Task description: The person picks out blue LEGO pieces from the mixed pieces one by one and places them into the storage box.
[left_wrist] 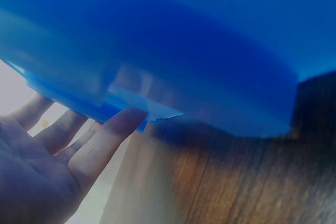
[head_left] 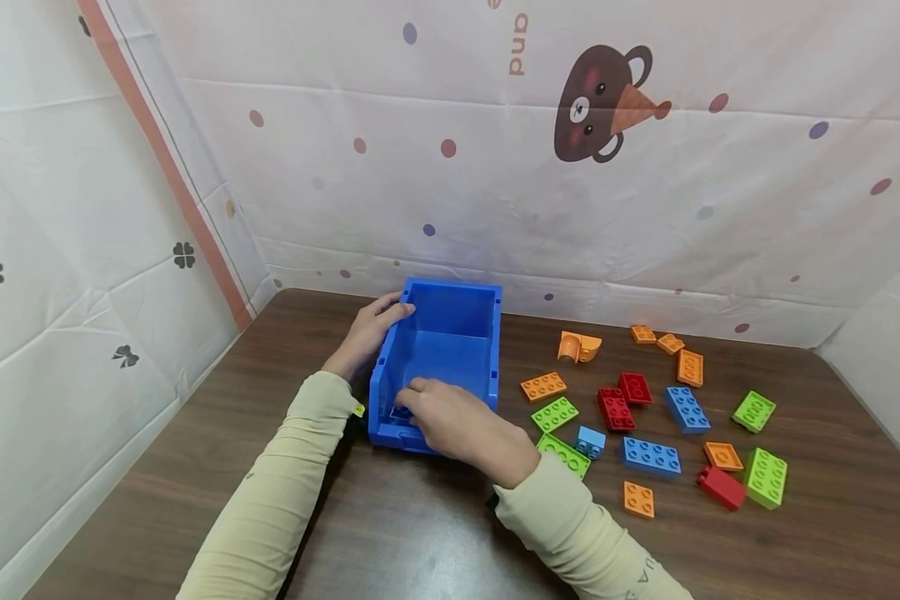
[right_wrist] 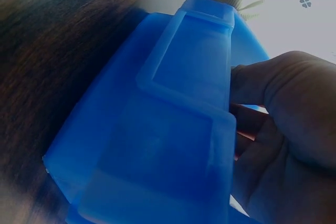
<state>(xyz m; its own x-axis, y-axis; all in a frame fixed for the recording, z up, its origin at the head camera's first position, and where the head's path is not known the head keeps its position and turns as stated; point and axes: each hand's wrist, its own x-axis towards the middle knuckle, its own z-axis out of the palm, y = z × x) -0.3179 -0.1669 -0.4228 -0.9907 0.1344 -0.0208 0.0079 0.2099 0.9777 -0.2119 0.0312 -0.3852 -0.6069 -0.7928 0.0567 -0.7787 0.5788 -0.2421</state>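
Observation:
A blue plastic bin [head_left: 453, 354] stands on the table, its low front towards me. At its left wall my left hand [head_left: 367, 336] grips the upper edge, with the thumb over the rim. My right hand [head_left: 457, 419] reaches over the front right of the bin, fingers bent down inside near the front left corner. Something darker blue shows under those fingertips, but I cannot tell whether they pinch a piece. In the right wrist view the bin's front lip [right_wrist: 157, 150] hides the right fingertips.
Right of the bin lie several toy building bricks: orange plates [head_left: 543, 386], green plates [head_left: 555, 414], red bricks [head_left: 616, 409], blue bricks [head_left: 651, 457] and a green brick [head_left: 766, 478]. An orange curved piece [head_left: 578, 347] lies farther back. A patterned cloth [head_left: 420, 192] hangs behind the table.

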